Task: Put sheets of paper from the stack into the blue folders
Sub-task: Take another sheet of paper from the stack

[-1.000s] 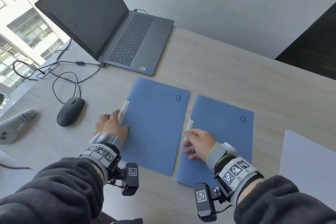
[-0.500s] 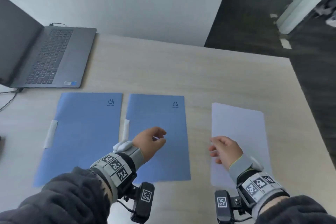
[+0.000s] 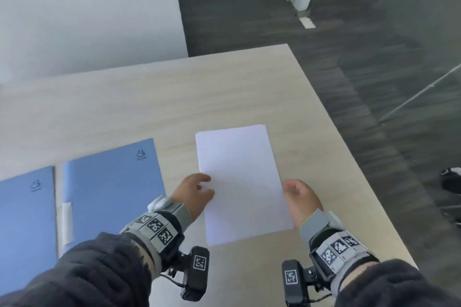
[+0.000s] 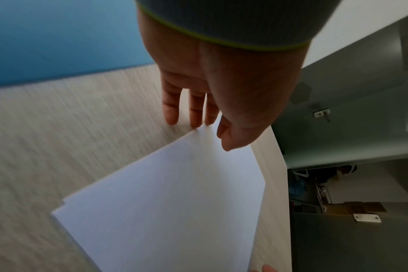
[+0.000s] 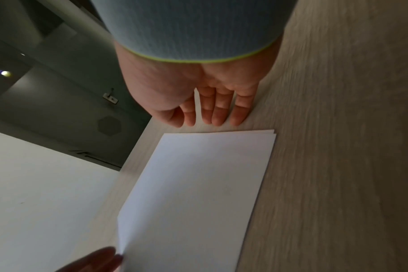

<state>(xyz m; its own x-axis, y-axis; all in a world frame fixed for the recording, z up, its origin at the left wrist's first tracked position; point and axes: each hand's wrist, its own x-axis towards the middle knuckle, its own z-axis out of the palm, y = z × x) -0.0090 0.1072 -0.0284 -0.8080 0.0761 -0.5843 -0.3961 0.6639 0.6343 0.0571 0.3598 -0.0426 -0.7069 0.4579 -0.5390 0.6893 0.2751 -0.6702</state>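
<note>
A stack of white paper [image 3: 239,182] [image 4: 170,202] [image 5: 198,184] lies on the table's right part. Two blue folders lie shut to its left, one near the stack [image 3: 109,182] [image 4: 58,36] and one at the picture's left edge [image 3: 25,219]. My left hand [image 3: 202,189] [image 4: 210,134] is at the stack's left edge, thumb over the top sheet and fingertips at its edge. That edge looks slightly raised in the right wrist view. My right hand [image 3: 291,189] [image 5: 212,119] has straight fingers on the table beside the stack's right edge and holds nothing.
The light wood table [image 3: 149,107] ends just right of the stack, with dark floor [image 3: 374,82] beyond. A white wall [image 3: 87,7] rises behind the table. A dark object [image 3: 451,179] lies on the floor at far right.
The head view has swung right, so laptop and mouse are out of sight. Both hands left the folders and moved right to the paper stack, one at each side edge.
</note>
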